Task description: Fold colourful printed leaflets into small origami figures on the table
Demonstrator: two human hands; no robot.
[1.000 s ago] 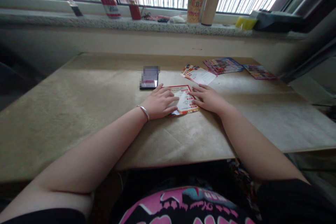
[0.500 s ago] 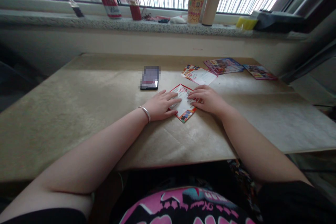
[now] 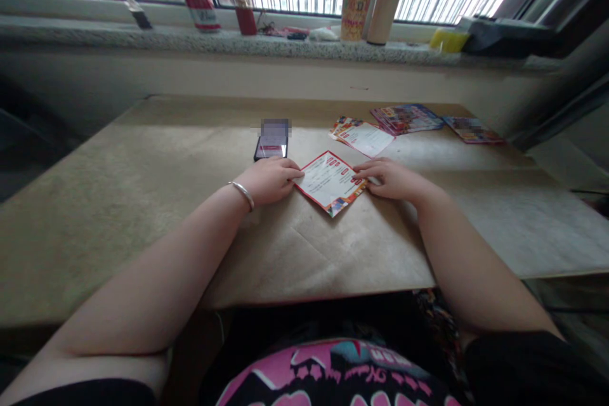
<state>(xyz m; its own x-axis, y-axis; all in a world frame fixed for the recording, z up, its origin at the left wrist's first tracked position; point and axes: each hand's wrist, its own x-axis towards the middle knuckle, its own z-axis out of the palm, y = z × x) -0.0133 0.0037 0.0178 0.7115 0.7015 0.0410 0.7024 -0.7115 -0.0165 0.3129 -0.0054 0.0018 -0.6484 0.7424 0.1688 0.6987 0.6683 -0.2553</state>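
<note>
Off the middle of the printed sheet [image 3: 328, 185], your left hand [image 3: 267, 179] has drawn back to its left corner. You have the sheet turned diamond-wise on the table [image 3: 143, 203], with no fold visible across its face. Your left fingertips bunch at that corner; whether they pinch it, I can't tell. Your right hand [image 3: 394, 179] rests slightly spread on the opposite corner. Beyond, the loose cards [image 3: 367, 138] lie untouched.

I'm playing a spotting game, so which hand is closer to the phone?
Left. The left hand is just on the near side of the phone, at the left corner of the square paper. The right hand is farther off, at the paper's right corner.
</note>
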